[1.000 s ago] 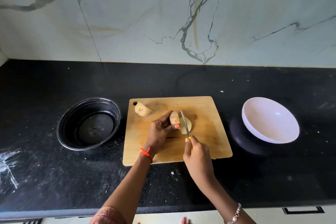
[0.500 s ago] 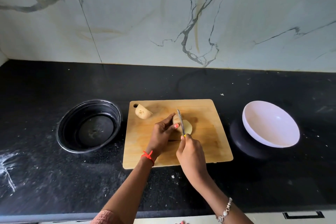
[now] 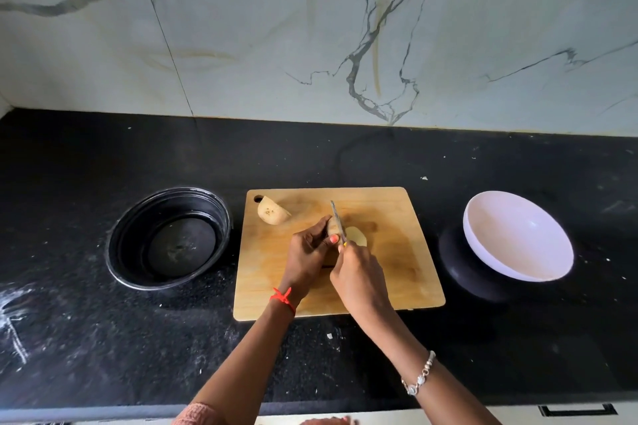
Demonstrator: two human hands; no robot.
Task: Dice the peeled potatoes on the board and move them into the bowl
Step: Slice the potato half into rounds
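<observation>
A pale wooden board (image 3: pixel 397 259) lies flat on the counter. By its 11 o'clock corner, just beside the hanging hole, a peeled potato half (image 3: pixel 272 212) rests alone. Near the board's middle the left hand (image 3: pixel 307 252) pinches a second potato piece (image 3: pixel 332 226). The knife (image 3: pixel 337 221), held by the right hand (image 3: pixel 359 272), stands on edge against it, its tip toward 12 o'clock. A flat cut slice (image 3: pixel 357 236) lies just at 3 o'clock of the blade. Off at 3 o'clock from the board, well apart, sits a tilted white bowl (image 3: pixel 518 235).

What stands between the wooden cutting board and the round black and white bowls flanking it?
Nothing visible: bare black countertop separates the wooden board from the black bowl, left, and white bowl, right.
</observation>
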